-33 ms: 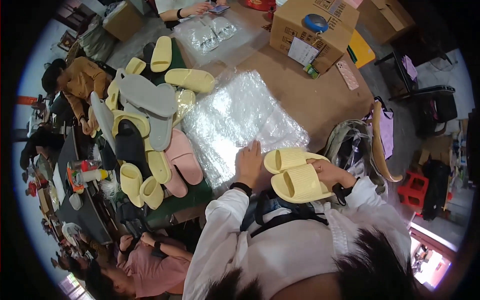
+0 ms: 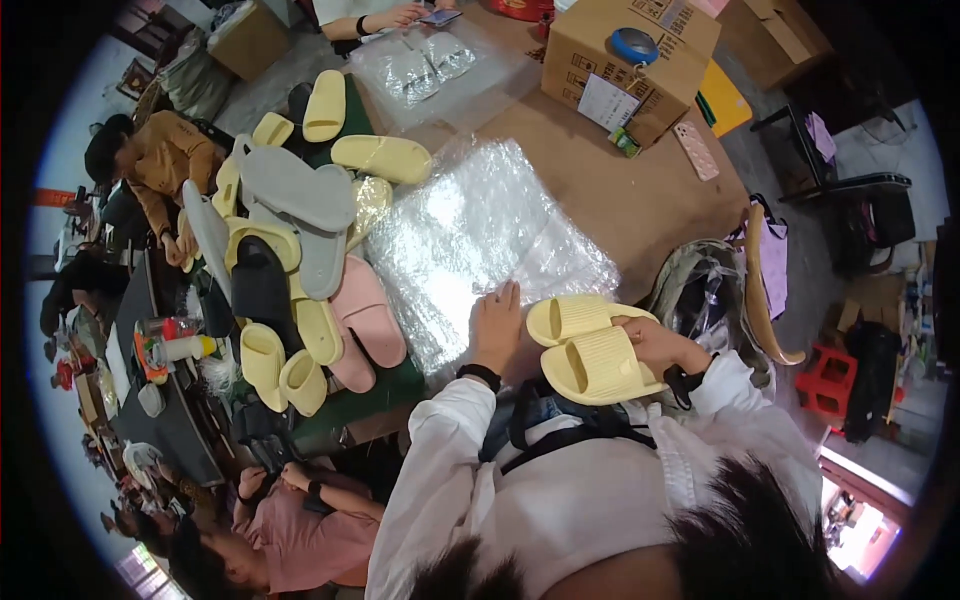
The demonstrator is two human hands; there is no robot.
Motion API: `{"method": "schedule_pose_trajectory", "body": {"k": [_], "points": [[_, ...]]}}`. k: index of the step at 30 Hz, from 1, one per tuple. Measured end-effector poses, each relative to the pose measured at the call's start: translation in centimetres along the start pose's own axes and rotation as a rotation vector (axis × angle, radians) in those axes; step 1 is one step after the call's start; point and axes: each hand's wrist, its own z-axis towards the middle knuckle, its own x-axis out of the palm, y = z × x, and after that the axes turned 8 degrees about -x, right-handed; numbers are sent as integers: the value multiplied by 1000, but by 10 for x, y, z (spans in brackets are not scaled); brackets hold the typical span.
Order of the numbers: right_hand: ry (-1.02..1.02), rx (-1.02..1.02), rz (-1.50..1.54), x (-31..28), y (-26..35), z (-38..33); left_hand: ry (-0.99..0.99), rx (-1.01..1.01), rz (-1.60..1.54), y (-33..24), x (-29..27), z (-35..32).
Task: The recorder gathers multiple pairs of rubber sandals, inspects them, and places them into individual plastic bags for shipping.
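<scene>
My right hand (image 2: 655, 343) is closed round a pair of pale yellow slippers (image 2: 600, 370) at the table's near edge. The two slippers lie side by side, ribbed straps up, with the thumb inside one opening. My left hand (image 2: 497, 318) rests on the near edge of a stack of clear plastic bags (image 2: 470, 225), fingers stretched out over the film. The bags lie flat and shiny in the middle of the table. Left of them is a heap of loose slippers: grey (image 2: 295, 185), pink (image 2: 368, 310), black (image 2: 262, 290) and yellow (image 2: 380, 158).
A cardboard box (image 2: 590, 75) with a blue tape roll (image 2: 634, 45) stands at the far right of the brown table (image 2: 620, 190), near a pink phone (image 2: 696, 150). An open sack (image 2: 700, 290) with plastic inside is at my right. Co-workers sit to the left and across.
</scene>
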Motion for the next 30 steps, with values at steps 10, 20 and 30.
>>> {"method": "schedule_pose_trajectory", "body": {"k": [10, 20, 30], "points": [[78, -70, -122, -8, -2, 12, -325, -52, -346, 21, 18, -10], [54, -55, -3, 1, 1, 20, -299, -146, -212, 12, -2, -9], [-69, -201, -276, 4, 0, 12, -57, -144, -390, -4, -35, 8]]}}
